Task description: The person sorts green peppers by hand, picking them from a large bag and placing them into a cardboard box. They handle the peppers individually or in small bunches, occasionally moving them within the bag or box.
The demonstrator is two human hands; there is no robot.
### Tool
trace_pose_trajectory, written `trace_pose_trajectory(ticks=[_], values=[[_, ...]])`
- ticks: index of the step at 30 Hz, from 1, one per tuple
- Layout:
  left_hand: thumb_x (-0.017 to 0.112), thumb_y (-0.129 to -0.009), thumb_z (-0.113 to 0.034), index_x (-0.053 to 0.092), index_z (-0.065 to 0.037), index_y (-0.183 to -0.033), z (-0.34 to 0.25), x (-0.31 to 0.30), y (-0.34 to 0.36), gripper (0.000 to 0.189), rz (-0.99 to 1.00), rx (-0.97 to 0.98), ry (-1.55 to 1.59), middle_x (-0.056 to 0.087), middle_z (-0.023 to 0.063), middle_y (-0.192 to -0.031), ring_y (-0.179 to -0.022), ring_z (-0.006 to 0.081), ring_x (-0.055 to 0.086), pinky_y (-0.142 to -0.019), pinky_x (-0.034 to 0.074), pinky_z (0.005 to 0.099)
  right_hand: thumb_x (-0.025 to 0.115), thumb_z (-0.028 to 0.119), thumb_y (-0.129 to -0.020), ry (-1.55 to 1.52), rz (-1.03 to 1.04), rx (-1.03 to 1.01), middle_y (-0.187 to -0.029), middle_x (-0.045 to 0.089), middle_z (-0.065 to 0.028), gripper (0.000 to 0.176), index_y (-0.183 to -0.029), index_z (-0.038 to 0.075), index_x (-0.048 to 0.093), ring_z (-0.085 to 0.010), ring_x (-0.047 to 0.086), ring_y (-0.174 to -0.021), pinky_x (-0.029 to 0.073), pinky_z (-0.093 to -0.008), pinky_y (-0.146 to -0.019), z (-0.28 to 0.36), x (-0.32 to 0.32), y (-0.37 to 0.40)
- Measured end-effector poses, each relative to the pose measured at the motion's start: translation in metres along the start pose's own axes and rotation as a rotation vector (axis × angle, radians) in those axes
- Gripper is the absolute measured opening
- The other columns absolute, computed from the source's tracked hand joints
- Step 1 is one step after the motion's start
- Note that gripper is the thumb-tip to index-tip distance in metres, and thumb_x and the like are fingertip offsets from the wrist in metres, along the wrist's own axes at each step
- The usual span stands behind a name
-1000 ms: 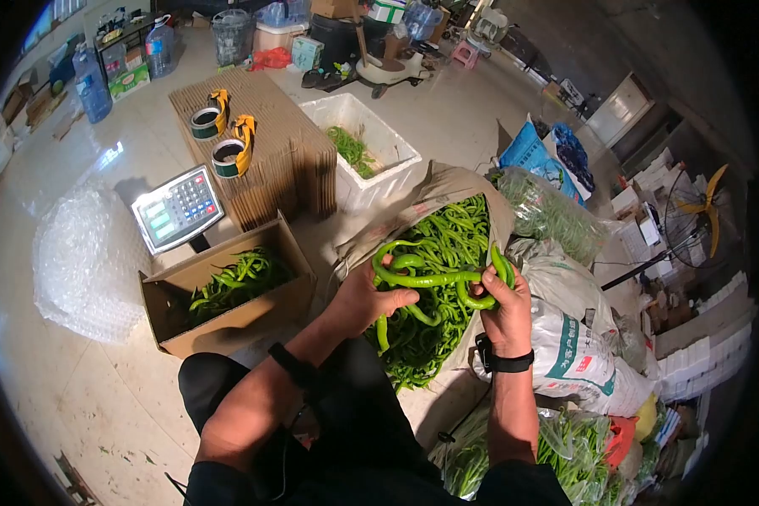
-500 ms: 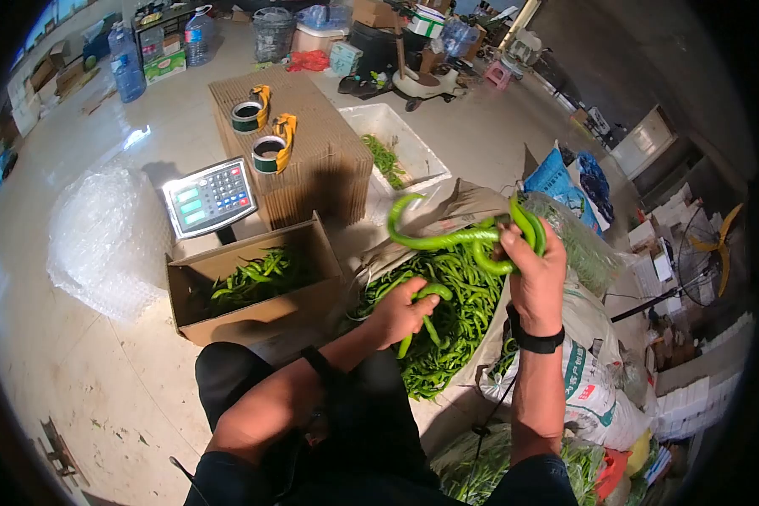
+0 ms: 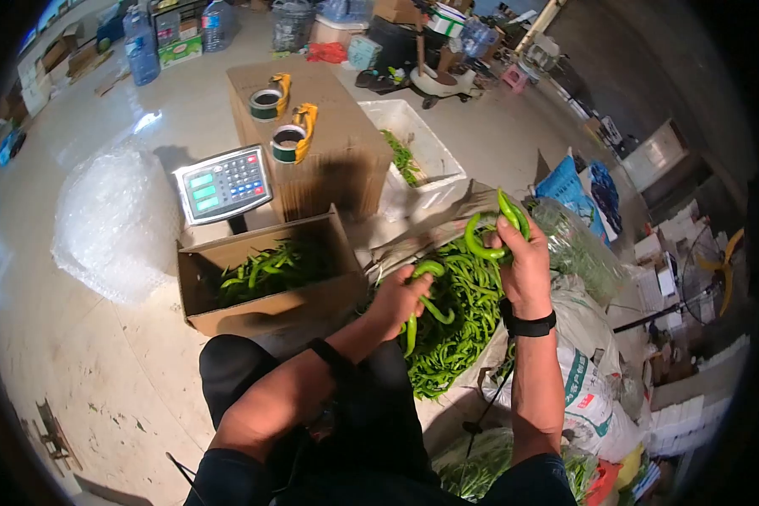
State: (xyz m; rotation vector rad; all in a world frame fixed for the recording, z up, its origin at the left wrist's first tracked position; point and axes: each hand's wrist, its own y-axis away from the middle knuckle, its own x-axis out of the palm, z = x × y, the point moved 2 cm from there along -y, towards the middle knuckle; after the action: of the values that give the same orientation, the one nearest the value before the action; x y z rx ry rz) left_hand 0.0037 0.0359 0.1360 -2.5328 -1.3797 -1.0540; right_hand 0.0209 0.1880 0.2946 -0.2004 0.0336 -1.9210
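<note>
We look down past our dark-clad knees (image 3: pixel 232 363) at a pale, shiny floor (image 3: pixel 110 363). Our left hand (image 3: pixel 394 304) curls its fingers around slender, bent green peppers (image 3: pixel 437 312), whose ends hang over a wide heap of green peppers (image 3: pixel 455 358) in an open beige woven sack (image 3: pixel 481 199). Our right hand (image 3: pixel 527 261), a little higher, pinches glossy, hooked green peppers (image 3: pixel 471 239) between thumb and fingers, one tip pointing up. The two bare hands are apart, each clamped on its own peppers; fingers hide part of both bunches, so we cannot count them surely. A black band (image 3: pixel 531 325) circles the right wrist.

Left of the sack is an open brown cardboard box (image 3: pixel 304 308) with more green peppers (image 3: pixel 261 274) inside, partly in shadow. Just behind the box stands a grey electronic scale (image 3: pixel 225 184) with green-lit displays; to its left lies a mound of clear bubble wrap (image 3: pixel 114 228). Further back, two black-and-yellow tape dispensers (image 3: pixel 308 126) rest on a brown cardboard stack (image 3: pixel 346 110), beside a white foam box (image 3: pixel 426 198) holding some green peppers (image 3: pixel 401 156).
</note>
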Motion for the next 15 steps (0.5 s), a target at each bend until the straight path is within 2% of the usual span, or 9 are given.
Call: trace_pose_trajectory(ticks=[5, 8, 11, 12, 14, 15], values=[[0.061, -0.099, -0.024, 0.060, -0.008, -0.108, -0.005, 0.002, -0.005, 0.018, -0.016, 0.043, 0.104, 0.055, 0.0033, -0.085, -0.062, 0.0121, 0.049, -0.052, 0.039, 0.0267, 0.072, 0.008, -0.090, 0.338, -0.183, -0.024, -0.082, 0.063, -0.0010, 0.014, -0.100, 0.001, 0.064, -0.0101, 0.056, -0.071, 0.045, -0.0250, -0.068, -0.025, -0.057, 0.040], [0.060, -0.097, -0.026, 0.059, -0.007, -0.109, 0.000, 0.007, -0.007, 0.022, -0.064, 0.035, 0.068, 0.056, 0.0050, -0.087, -0.059, 0.0129, 0.051, -0.048, 0.037, 0.0261, 0.072, 0.011, -0.091, 0.190, -0.228, 0.086, -0.089, 0.066, -0.0026, 0.023, -0.108, 0.000, 0.064, -0.0097, 0.057, -0.076, 0.047, -0.0247, -0.072, -0.068, -0.066, 0.066], [0.059, -0.098, -0.028, 0.057, -0.005, -0.112, 0.007, 0.012, -0.007, 0.027, -0.120, -0.039, 0.031, 0.057, 0.0058, -0.088, -0.060, 0.0136, 0.052, -0.047, 0.036, 0.0269, 0.074, 0.023, -0.091, 0.594, -0.265, -0.067, -0.098, 0.068, -0.0074, 0.045, -0.121, -0.006, 0.059, -0.0175, 0.061, -0.091, 0.049, -0.0299, -0.086, -0.096, -0.056, 0.083], [0.058, -0.098, -0.029, 0.056, -0.005, -0.113, 0.005, 0.015, -0.003, 0.028, -0.121, -0.072, 0.024, 0.057, 0.0058, -0.088, -0.063, 0.0140, 0.054, -0.049, 0.037, 0.0279, 0.076, 0.027, -0.089, 0.710, -0.240, -0.262, -0.103, 0.070, -0.0141, 0.051, -0.123, -0.006, 0.058, -0.0228, 0.066, -0.092, 0.051, -0.0346, -0.085, -0.094, -0.042, 0.086], [0.058, -0.099, -0.029, 0.056, -0.004, -0.113, 0.010, 0.016, -0.001, 0.029, -0.125, -0.114, 0.010, 0.058, 0.0057, -0.088, -0.067, 0.0144, 0.055, -0.050, 0.038, 0.0289, 0.079, 0.030, -0.085, 0.877, -0.171, -0.257, -0.104, 0.070, -0.0223, 0.055, -0.124, -0.004, 0.059, -0.0323, 0.069, -0.092, 0.054, -0.0389, -0.082, -0.093, -0.026, 0.093], [0.056, -0.100, -0.030, 0.056, -0.005, -0.113, 0.015, 0.016, -0.004, 0.028, -0.105, -0.097, 0.074, 0.058, 0.0052, -0.088, -0.071, 0.0144, 0.056, -0.054, 0.040, 0.0297, 0.079, 0.030, -0.084, 0.974, -0.093, -0.297, -0.100, 0.070, -0.0238, 0.056, -0.125, -0.002, 0.059, -0.0341, 0.070, -0.089, 0.054, -0.0399, -0.080, -0.091, -0.019, 0.095]])
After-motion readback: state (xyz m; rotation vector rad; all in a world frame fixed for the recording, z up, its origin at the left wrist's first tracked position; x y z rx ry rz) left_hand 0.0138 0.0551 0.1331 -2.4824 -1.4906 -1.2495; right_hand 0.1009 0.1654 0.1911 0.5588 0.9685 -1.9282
